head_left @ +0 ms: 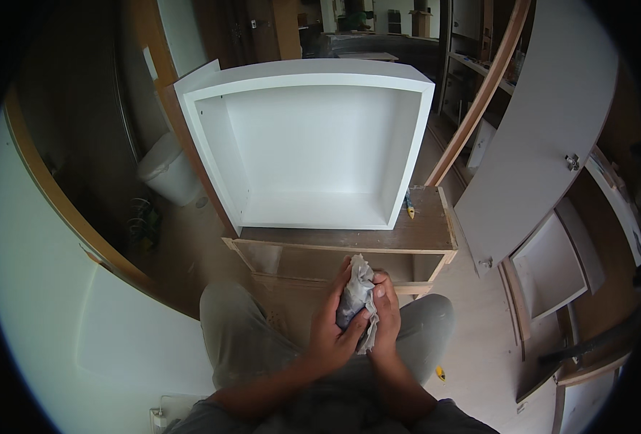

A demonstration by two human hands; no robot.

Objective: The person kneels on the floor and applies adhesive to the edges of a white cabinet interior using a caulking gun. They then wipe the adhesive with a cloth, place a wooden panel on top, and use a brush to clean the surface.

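In front of my lap, both hands close round a crumpled, greyish-white rag (359, 289) with a darker, bluish patch low on its left side. My left hand (331, 322) wraps it from the left, its thumb laid across the front. From the other side my right hand (387, 311) grips the same bundle with bent fingers. Whether something lies inside the folds is hidden. Just beyond my hands, a white open-fronted cabinet box (302, 84) stands upright on a low wooden bench (320, 237), its hollow side facing me.
A slim yellow-and-blue tool (410, 206) lies on the bench, right of the box. Another small yellow object (440, 373) is on the floor. A grey door panel (541, 123) with hinges leans at right, near a white frame (552, 264). A white bucket (172, 173) stands left.
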